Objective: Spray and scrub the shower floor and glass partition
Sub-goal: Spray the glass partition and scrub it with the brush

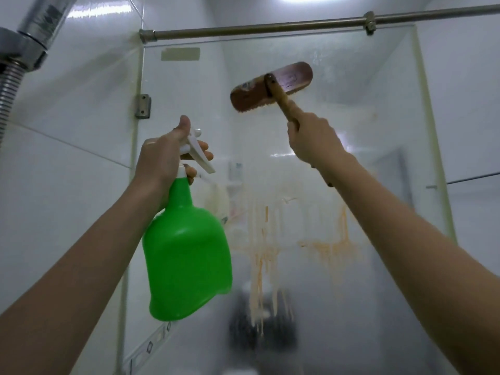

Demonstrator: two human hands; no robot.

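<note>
- Gripping spray bottle (186, 247), left hand (165, 155), before glass partition (365, 131).
- Gripping brush (272, 86), right hand (311, 139), high at partition.
- Likely unfinished: orange streaks (259, 255) lower on partition; floor unseen.

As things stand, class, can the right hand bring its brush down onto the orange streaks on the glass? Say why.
Probably yes. The right hand grips the brush at the glass partition above the orange streaks, with bare glass between; the spray bottle in the left hand hangs aside.
</note>
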